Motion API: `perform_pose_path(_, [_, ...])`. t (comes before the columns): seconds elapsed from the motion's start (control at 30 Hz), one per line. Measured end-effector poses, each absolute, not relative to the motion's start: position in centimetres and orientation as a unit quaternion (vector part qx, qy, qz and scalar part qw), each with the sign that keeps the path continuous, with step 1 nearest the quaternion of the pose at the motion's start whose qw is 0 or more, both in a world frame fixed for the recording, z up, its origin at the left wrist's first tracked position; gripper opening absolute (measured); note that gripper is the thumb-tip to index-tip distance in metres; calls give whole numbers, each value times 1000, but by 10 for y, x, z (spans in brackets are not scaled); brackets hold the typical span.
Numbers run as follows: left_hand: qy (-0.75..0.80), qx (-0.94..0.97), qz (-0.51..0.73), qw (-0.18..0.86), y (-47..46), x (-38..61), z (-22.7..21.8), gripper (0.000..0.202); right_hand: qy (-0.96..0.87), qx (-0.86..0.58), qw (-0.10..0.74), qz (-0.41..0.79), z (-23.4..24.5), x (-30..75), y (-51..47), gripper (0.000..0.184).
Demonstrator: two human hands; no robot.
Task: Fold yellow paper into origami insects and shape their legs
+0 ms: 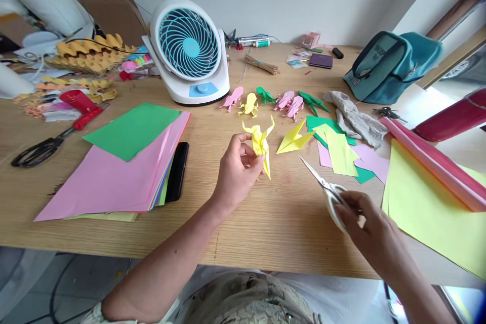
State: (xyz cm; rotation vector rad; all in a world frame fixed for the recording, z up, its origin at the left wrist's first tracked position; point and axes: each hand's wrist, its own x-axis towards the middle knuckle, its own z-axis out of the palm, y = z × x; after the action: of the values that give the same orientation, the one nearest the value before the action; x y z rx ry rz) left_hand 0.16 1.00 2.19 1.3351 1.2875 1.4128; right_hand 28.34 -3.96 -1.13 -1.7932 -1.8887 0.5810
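Left hand is pinching a yellow paper figure between thumb and curled fingers, nearly closed, holding it in front of the fan and off to its right. Right hand is curling around the handles of white scissors, farther right of the fan and nearer the person; blades are pointing away from the body, slanting toward the fan's side. Can't tell if the scissors are touching the table. A second yellow folded piece is lying right of the fan, just beyond the held figure. Small paper animals in pink, yellow and green are standing right of the fan's base. Paper scraps are lying farther right of it. A paper stack is sitting in front of the fan, leftward.
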Motion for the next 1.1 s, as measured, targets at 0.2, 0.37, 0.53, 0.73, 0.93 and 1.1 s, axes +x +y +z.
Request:
perform_pose_path(0.2, [510, 524, 553, 398, 8, 5, 25, 36, -518, -477, 370, 606, 11, 194, -13, 35])
perform_pose_path(0.37, [527, 520, 542, 399, 8, 5, 20, 38, -431, -445, 390, 681, 9, 161, 5, 37])
perform_pose_path(0.53, [507, 509, 531, 450, 6, 5, 21, 35, -412, -438, 412, 685, 3, 160, 1, 34])
perform_pose_path(0.73, [495, 547, 454, 500, 4, 7, 19, 26, -401, -430, 447, 674, 4, 161, 1, 36])
perform_pose_path(0.93, [514, 537, 445, 499, 5, 8, 10, 33, -395, -434, 447, 675, 6, 160, 0, 40])
perform_pose_path(1.1, [509, 528, 440, 519, 5, 7, 7, 35, -405, -424, 439, 680, 1, 162, 1, 38])
